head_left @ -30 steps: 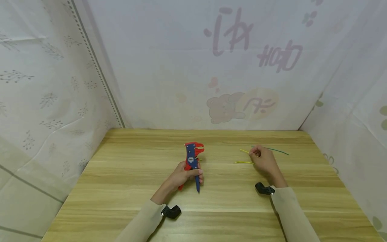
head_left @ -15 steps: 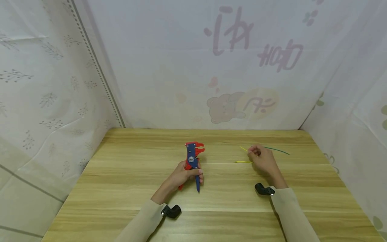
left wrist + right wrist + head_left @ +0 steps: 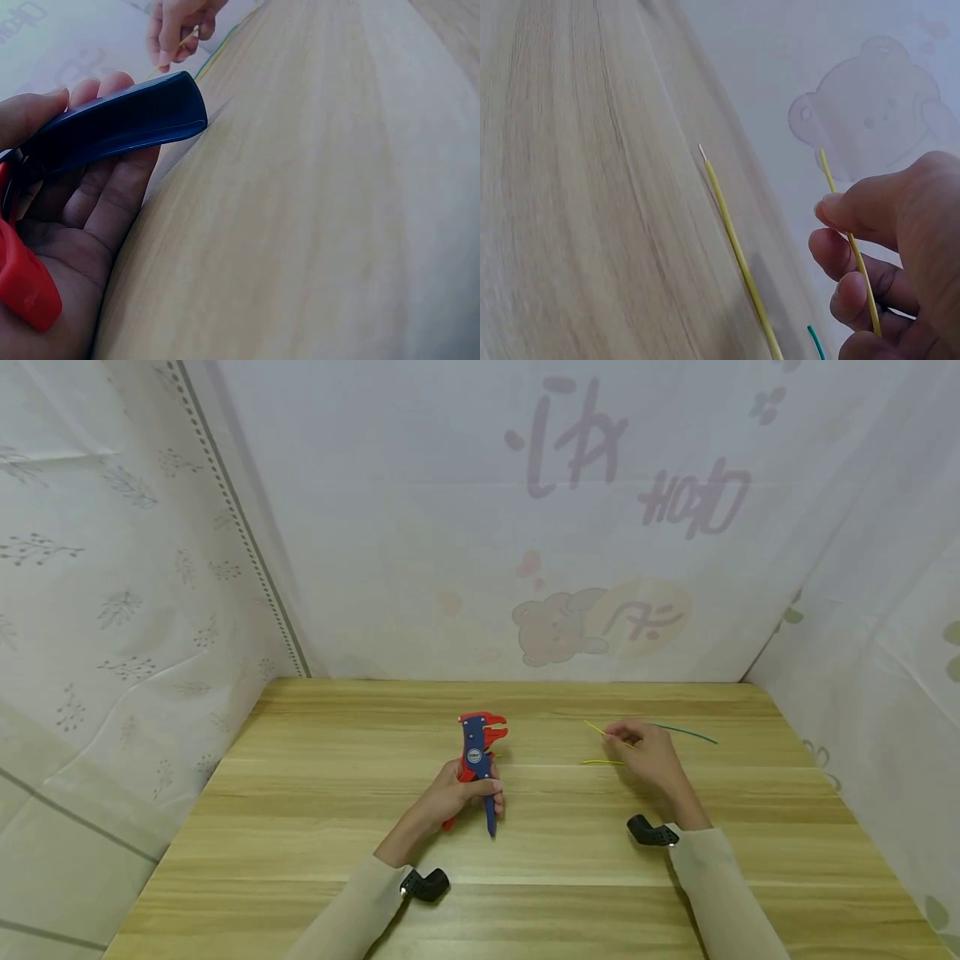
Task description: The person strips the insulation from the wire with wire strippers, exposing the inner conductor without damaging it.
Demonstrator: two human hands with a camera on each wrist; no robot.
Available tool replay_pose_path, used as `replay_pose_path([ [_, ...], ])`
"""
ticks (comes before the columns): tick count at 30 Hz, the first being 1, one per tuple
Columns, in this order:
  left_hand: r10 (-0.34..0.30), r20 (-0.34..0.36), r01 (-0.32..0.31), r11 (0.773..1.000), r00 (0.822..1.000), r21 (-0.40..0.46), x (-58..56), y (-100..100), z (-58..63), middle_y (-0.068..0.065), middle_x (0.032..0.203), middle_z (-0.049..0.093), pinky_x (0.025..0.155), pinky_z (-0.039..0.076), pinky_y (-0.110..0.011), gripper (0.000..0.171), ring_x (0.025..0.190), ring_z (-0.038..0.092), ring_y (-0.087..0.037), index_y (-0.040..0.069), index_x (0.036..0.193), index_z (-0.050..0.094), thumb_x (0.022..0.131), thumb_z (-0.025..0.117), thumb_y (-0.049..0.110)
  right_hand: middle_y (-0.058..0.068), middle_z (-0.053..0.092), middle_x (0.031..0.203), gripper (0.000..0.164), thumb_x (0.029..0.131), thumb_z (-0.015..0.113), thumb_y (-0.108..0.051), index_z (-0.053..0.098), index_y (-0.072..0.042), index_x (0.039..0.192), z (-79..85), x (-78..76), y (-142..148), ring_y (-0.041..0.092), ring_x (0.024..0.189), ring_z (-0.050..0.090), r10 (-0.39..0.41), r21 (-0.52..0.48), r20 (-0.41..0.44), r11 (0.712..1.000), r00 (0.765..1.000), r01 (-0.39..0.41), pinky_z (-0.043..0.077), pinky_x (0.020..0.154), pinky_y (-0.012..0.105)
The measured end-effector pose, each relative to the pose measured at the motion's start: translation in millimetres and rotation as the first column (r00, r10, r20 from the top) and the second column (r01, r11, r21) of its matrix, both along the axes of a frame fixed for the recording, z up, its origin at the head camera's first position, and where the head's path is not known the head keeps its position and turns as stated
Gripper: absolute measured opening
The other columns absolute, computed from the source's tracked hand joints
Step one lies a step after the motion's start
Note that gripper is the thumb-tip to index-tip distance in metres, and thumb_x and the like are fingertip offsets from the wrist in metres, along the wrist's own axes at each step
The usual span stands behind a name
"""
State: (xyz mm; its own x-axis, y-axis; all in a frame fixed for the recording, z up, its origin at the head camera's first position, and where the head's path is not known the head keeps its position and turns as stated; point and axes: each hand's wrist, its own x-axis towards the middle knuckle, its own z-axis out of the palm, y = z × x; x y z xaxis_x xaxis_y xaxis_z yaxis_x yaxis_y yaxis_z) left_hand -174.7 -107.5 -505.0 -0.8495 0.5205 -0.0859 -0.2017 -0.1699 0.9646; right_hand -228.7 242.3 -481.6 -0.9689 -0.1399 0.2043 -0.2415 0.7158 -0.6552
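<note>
My left hand [image 3: 456, 793] grips a red-and-blue wire stripper [image 3: 474, 743], its red head pointing away from me and its jaws apart. In the left wrist view, its blue handle [image 3: 127, 116] crosses the fingers and the red handle [image 3: 30, 289] lies near the palm. To the right, my right hand [image 3: 649, 753] pinches a thin yellow wire [image 3: 862, 266] between thumb and fingers. Another yellow wire [image 3: 739, 259], bare metal at its tip, lies on the table beside that hand. A green wire [image 3: 686, 732] extends behind the right hand, which partly hides it.
The wood-grain table [image 3: 555, 852] runs back to a printed cloth wall [image 3: 420, 568]. More patterned cloth [image 3: 127, 593] hangs along the left side. Black wrist cameras [image 3: 426, 886] sit at both cuffs. A small yellow-green bit shows beside the wire stripper.
My right hand has shifted slightly left, carrying the pinched yellow wire, whose tip now reaches farther left. The left hand and wire stripper have stayed in place.
</note>
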Motion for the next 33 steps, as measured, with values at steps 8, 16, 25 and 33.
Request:
replay_pose_path([
  [8, 0.000, 0.020, 0.000, 1.000, 1.000, 0.005, -0.2, 0.4, -0.4, -0.003, 0.081, 0.072, 0.078, 0.064, -0.035, 0.041, 0.075, 0.073, -0.018, -0.021, 0.121, 0.042, 0.099, 0.065, 0.005, 0.004, 0.075, 0.088, 0.016, 0.099, 0.070, -0.025, 0.078, -0.013, 0.105, 3.0, 2.1, -6.4, 0.019, 0.083, 0.065, 0.017, -0.003, -0.008, 1.000, 1.000, -0.017, 0.048, 0.068, 0.027],
  [16, -0.003, 0.023, 0.003, 1.000, 1.000, 0.007, -0.1, 0.2, -0.3, -0.004, 0.081, 0.072, 0.079, 0.064, -0.035, 0.043, 0.075, 0.073, -0.018, -0.021, 0.122, 0.042, 0.098, 0.066, 0.006, 0.003, 0.075, 0.088, 0.018, 0.099, 0.069, -0.027, 0.079, -0.014, 0.106, 7.4, 3.3, -12.6, 0.018, 0.083, 0.066, 0.053, -0.017, -0.023, 0.998, 0.998, -0.053, 0.047, 0.066, 0.027],
  [25, 0.001, 0.018, -0.002, 1.000, 1.000, 0.019, 0.4, 0.1, 0.4, -0.005, 0.082, 0.072, 0.078, 0.064, -0.036, 0.041, 0.074, 0.073, -0.018, -0.018, 0.117, 0.046, 0.097, 0.069, 0.008, 0.000, 0.075, 0.086, 0.017, 0.098, 0.070, -0.028, 0.079, -0.015, 0.105, 10.9, 4.4, -20.1, 0.015, 0.082, 0.065, 0.063, -0.043, -0.021, 0.997, 0.998, -0.064, 0.050, 0.069, 0.028],
  [33, 0.010, 0.009, -0.010, 0.999, 1.000, 0.036, 1.0, 1.5, 1.6, -0.007, 0.083, 0.071, 0.077, 0.065, -0.036, 0.033, 0.073, 0.073, -0.019, -0.017, 0.115, 0.047, 0.098, 0.066, 0.004, -0.004, 0.073, 0.079, 0.017, 0.098, 0.070, -0.027, 0.079, -0.015, 0.106, 17.2, 6.7, -25.0, 0.013, 0.076, 0.064, 0.091, -0.058, -0.017, 0.994, 0.996, -0.092, 0.049, 0.064, 0.028],
])
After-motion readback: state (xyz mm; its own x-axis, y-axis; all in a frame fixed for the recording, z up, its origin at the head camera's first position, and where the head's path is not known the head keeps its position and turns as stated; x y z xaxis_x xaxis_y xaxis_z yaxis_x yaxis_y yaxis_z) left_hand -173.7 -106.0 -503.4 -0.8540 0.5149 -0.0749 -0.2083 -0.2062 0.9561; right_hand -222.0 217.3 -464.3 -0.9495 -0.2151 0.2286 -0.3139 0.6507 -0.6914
